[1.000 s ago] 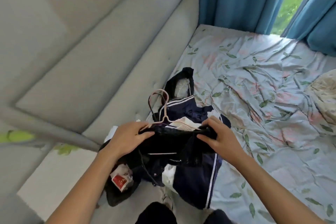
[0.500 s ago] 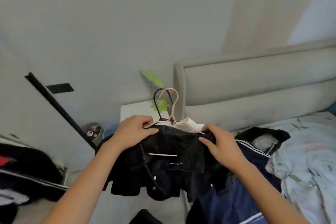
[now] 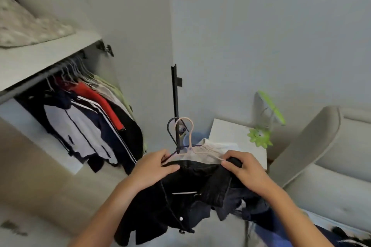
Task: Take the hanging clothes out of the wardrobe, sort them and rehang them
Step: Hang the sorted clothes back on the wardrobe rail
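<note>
1. Black denim fills the near middle of the view: a black jacket (image 3: 180, 202) on its hanger hangs between the two hands, and more dark clothes (image 3: 241, 204) bunch under it on the right.
2. The left hand (image 3: 152, 168) grips the left shoulder of the jacket, with its fingers curled over the collar edge. The right hand (image 3: 244, 170) is clenched on the right shoulder together with a dark bit of cloth.
3. Two hooks stand up just beyond the hands, between them – a pale pink hanger (image 3: 185, 136) and a dark hanger (image 3: 172, 134). A whitish garment (image 3: 212, 148) lies on them behind the jacket.
4. The wardrobe (image 3: 50, 54) is open at the far left. Its rail (image 3: 40, 75) runs from the near left up to the far right, and is crowded with hanging clothes (image 3: 90, 122).
5. The relation that matters, I think: the rail lies up and to the left of the bundle, so the left hand is the nearer one. The shoulder line of the jacket runs left to right, and the hooks point away from the person – they would have to turn toward the rail for rehanging.
6. A white nightstand (image 3: 226, 132) with a green lamp (image 3: 261, 132) stands far right, beside the headboard (image 3: 313, 146).
</note>
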Available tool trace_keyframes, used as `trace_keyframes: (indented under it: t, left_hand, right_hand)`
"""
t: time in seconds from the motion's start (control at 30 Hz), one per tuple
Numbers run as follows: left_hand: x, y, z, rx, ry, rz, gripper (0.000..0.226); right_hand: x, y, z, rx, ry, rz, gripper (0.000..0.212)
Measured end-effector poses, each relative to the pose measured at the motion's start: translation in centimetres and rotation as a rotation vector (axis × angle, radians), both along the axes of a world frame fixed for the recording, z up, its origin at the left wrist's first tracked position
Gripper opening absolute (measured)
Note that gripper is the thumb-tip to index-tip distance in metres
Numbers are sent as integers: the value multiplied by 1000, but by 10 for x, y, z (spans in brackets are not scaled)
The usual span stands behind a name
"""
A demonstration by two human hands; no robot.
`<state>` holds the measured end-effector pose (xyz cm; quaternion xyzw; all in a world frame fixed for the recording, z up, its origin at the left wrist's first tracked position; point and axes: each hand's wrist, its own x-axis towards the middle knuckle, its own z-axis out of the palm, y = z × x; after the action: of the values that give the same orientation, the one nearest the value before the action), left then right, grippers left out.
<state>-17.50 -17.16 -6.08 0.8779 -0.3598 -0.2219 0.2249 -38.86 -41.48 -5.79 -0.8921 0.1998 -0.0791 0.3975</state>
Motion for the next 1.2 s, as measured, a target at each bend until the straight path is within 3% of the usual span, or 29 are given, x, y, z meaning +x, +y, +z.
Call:
trace_keyframes:
  t: [0.13, 0.27, 0.43, 0.63, 0.87, 1.2]
  left_hand:
    - [35, 27, -7, -75, 114, 120, 47]
    - [61, 52, -9, -249, 176, 288, 68]
    - [75, 75, -12, -339, 124, 531, 56]
    - [62, 89, -18, -314, -108, 992, 37]
    - [22, 109, -23, -245, -157, 1294, 26]
    - [19, 162, -48, -318, -125, 1427, 25]
  right_hand:
    - [54, 4, -4, 90, 36, 99, 15]
    - [98, 1, -8, 163, 55, 230, 12]
    - [151, -12, -22, 178, 63, 412, 15]
    - [201, -40, -21, 140, 51, 581, 14]
    - [242, -24, -32, 11, 72, 592, 18]
    - [283, 67, -40, 41, 126, 541, 20]
